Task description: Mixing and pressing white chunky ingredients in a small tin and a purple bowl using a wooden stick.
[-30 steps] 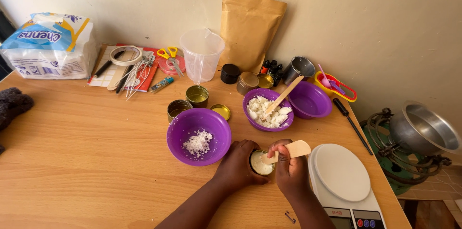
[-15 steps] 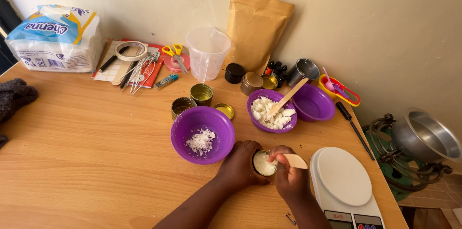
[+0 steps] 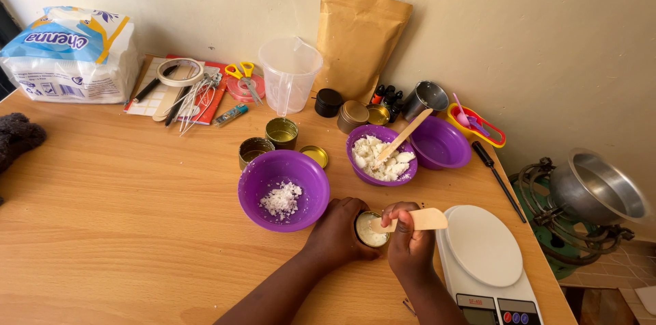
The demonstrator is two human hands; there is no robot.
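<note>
Left hand [image 3: 336, 229] wrapped around a small gold tin [image 3: 370, 231], fingers curled on its near and left side, steadying it on the wooden table [image 3: 123, 195]. Right hand [image 3: 410, 246] closed on a flat wooden spatula [image 3: 418, 220], pinched between thumb and fingers, blade end dipped at the tin's rim, broad end sticking out to the right above the scale. Inside the tin, a pale, whitish filling. Tin near the table's front edge, between a purple bowl [image 3: 283, 188] on its left and a white kitchen scale [image 3: 484, 256] on its right. White flakes heaped in the bottom of that bowl. Further back, a second purple bowl [image 3: 381, 154] piled with white chunks, a wooden stick [image 3: 404, 135] leaning in it, and just beside it to the right a third purple bowl [image 3: 441, 142], seemingly bare inside. Two open gold tins [image 3: 268, 140] and a loose gold lid [image 3: 314, 155] behind the nearest bowl. Against the wall: clear plastic measuring jug [image 3: 290, 73], brown paper pouch [image 3: 358, 38], small metal cup [image 3: 425, 98], coloured measuring spoons [image 3: 476, 124]. Far left, a white tissue pack [image 3: 68, 55], with tape roll [image 3: 180, 72], scissors [image 3: 244, 75] and thin wicks [image 3: 195, 103] just beside it.
</note>
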